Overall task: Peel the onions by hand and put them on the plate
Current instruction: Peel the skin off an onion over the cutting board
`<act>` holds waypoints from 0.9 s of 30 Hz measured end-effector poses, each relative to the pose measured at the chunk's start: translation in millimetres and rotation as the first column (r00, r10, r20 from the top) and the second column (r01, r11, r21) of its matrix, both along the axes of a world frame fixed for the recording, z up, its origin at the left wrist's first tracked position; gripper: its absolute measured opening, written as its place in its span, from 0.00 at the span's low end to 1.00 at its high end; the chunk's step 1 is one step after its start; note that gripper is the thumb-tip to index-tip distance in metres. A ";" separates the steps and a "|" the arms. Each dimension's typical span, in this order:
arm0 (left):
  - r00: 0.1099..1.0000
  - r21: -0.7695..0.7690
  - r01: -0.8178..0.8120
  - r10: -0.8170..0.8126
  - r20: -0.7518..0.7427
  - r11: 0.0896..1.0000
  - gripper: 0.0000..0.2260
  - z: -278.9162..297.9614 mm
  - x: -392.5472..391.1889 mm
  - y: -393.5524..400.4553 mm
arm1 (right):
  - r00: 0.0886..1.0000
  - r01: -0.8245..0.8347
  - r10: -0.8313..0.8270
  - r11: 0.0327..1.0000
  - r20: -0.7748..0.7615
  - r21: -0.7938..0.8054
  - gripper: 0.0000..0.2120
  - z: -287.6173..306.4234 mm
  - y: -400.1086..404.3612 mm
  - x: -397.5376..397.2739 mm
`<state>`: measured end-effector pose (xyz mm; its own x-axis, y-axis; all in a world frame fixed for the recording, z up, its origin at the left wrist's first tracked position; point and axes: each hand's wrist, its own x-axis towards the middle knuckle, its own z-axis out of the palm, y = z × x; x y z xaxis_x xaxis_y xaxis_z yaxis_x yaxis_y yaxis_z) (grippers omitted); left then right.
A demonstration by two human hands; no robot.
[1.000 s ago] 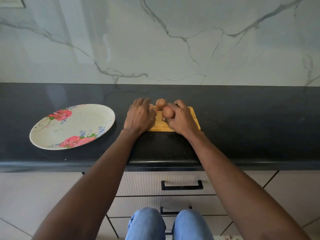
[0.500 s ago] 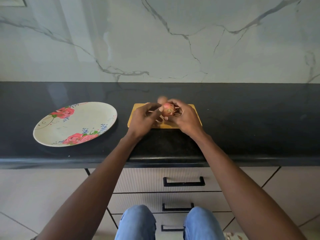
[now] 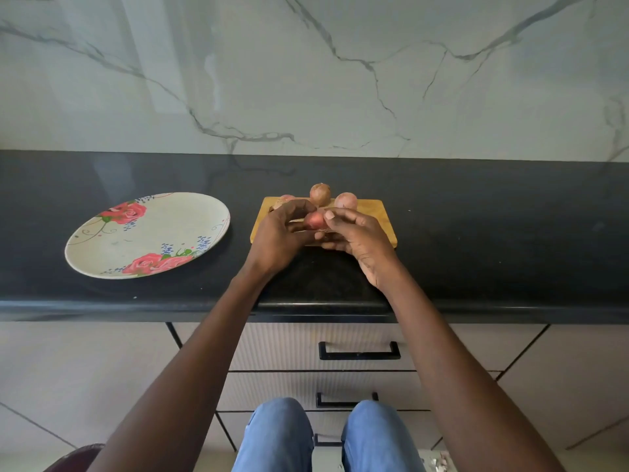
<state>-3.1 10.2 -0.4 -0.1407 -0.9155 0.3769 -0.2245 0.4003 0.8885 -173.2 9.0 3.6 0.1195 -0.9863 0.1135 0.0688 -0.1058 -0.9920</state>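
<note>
- Since half a second earlier, I saw the hands lift slightly off the wooden cutting board (image 3: pixel 383 219), uncovering two more onions behind them.
- My left hand (image 3: pixel 279 238) and right hand (image 3: pixel 360 241) both pinched the held onion (image 3: pixel 313 220) between them above the board; it looked pinkish-red and smooth.
- A brown onion (image 3: pixel 320 193), a pink onion (image 3: pixel 345 200) and a half-hidden one (image 3: pixel 285 199) sat at the board's far edge.
- The floral plate (image 3: pixel 149 233) lay well to the left on the black counter (image 3: pixel 493 233).
</note>
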 end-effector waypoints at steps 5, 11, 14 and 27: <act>0.983 0.130 0.082 -0.059 -0.172 0.988 0.18 1.0 -1.6 5.2 | 0.996 0.079 -0.081 0.995 -0.025 -0.058 0.16 -1.9 5.1 -0.3; 0.979 0.110 0.056 -0.033 -0.202 0.992 0.12 4.2 -4.5 13.8 | 0.994 0.050 -0.059 0.994 -0.092 -0.093 0.22 -1.3 8.0 -3.4; 0.984 0.109 0.013 0.007 -0.176 0.994 0.11 2.6 -0.8 11.9 | 0.990 0.016 -0.028 0.996 -0.138 -0.088 0.23 -1.6 9.5 -4.1; 0.992 -0.166 -0.110 0.098 -0.077 0.980 0.06 -1.7 0.0 11.5 | 0.984 0.013 -0.037 0.991 -0.173 -0.136 0.22 -1.8 10.6 -0.3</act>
<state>-3.0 21.6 -2.1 -0.0167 -0.8455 0.5337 -0.2140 0.5244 0.8241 -173.5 19.6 1.8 0.1248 -0.9664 0.2247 -0.1082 -0.2384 -0.9651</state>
